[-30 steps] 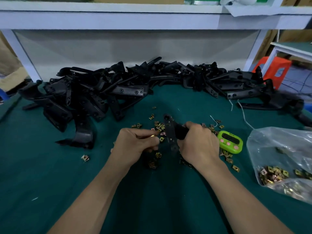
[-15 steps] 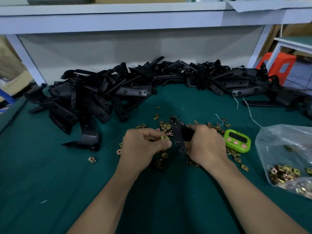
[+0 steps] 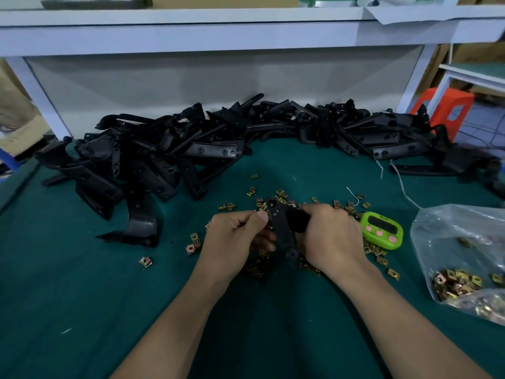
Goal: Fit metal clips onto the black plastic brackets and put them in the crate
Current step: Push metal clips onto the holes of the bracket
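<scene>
My right hand (image 3: 330,236) grips a black plastic bracket (image 3: 282,228) held upright over the green mat. My left hand (image 3: 236,239) pinches at the bracket's left edge with thumb and forefinger; the clip there is hidden under the thumb. Loose brass-coloured metal clips (image 3: 278,198) lie scattered on the mat around and under both hands. A long heap of black brackets (image 3: 169,157) runs across the back of the table. No crate is in view.
A green timer (image 3: 382,231) sits just right of my right hand. A clear plastic bag of clips (image 3: 461,258) lies at the right edge. A white shelf frame (image 3: 246,34) spans the back, and an orange stool (image 3: 448,110) stands beyond the table's right side.
My left hand has moved right from the loose clips to the bracket's left edge and now presses against it. The right hand keeps holding the bracket.
</scene>
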Demonstrator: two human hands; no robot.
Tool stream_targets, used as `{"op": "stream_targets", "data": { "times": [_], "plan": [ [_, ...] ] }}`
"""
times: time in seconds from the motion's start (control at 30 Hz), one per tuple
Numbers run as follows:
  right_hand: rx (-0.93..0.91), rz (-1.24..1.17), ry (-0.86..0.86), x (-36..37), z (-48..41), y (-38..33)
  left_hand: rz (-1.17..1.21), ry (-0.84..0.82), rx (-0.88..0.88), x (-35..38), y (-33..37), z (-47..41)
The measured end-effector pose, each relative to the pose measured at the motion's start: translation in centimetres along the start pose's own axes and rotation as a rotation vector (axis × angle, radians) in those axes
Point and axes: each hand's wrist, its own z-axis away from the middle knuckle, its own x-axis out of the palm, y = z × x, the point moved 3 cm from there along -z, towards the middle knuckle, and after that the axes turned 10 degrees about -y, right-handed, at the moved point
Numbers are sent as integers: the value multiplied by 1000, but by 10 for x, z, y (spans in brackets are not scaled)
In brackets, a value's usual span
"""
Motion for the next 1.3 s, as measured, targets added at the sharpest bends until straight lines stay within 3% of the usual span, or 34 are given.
{"op": "stream_targets", "data": {
  "times": [1.3],
  "plan": [
    [43, -5, -4, 1, 2, -3, 176, 28, -58, 3, 0, -1]
  ]
}}
